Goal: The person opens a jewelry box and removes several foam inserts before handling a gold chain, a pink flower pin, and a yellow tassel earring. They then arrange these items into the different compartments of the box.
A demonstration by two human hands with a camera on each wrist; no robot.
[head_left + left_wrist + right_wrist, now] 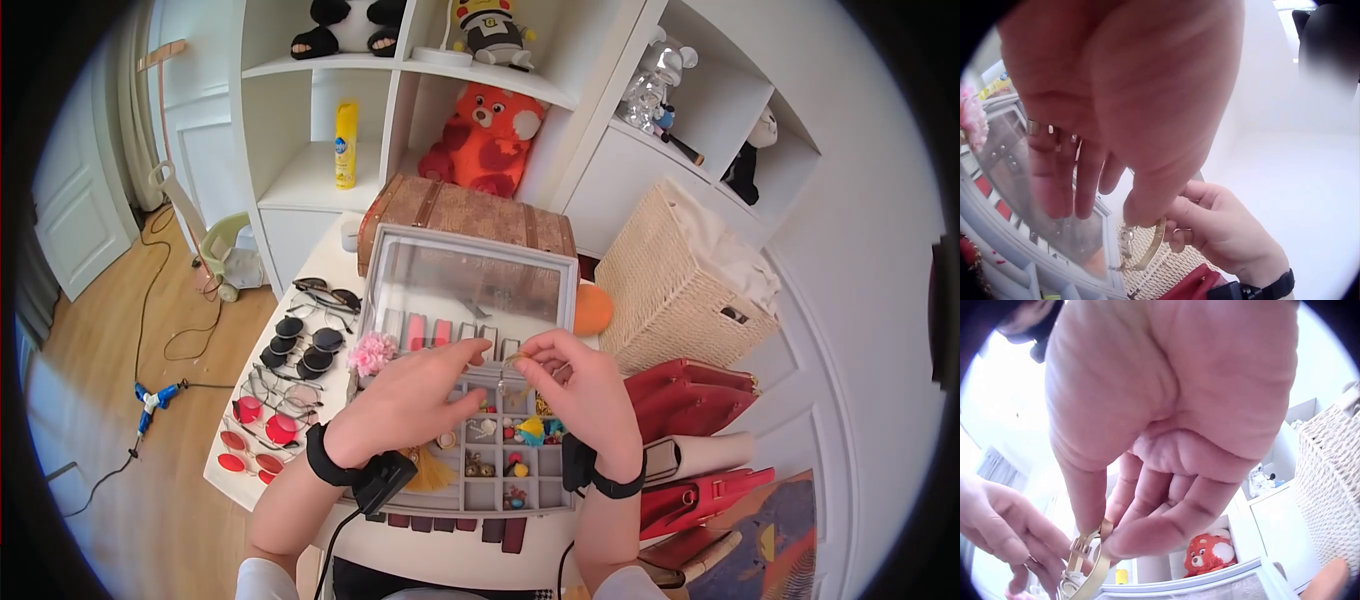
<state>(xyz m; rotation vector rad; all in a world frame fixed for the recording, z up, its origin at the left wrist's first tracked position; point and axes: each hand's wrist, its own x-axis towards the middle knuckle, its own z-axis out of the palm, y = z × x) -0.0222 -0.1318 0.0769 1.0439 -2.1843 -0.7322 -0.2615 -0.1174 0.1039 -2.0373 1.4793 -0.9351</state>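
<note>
My right hand [585, 390] pinches a gold bangle [1099, 575] between thumb and fingers, above the open jewelry box. A pale, silvery ornamental part [1127, 242] sits along the bangle. My left hand [405, 400] is just to the left, with its fingers extended and its thumb close to the bangle. Its fingertips partly overlap the bangle in the right wrist view. Below both hands lies the grey compartment tray [463, 495] of the box, holding small jewelry, including yellow tassels [432, 470]. The clear-windowed lid [470, 240] stands raised behind.
Several pairs of glasses [290, 345] lie along the table's left side. A brown trunk [470, 210] stands behind the box, and a pink flower [372, 353] is by its left edge. To the right are a woven basket [660, 290] and red bags [690, 400].
</note>
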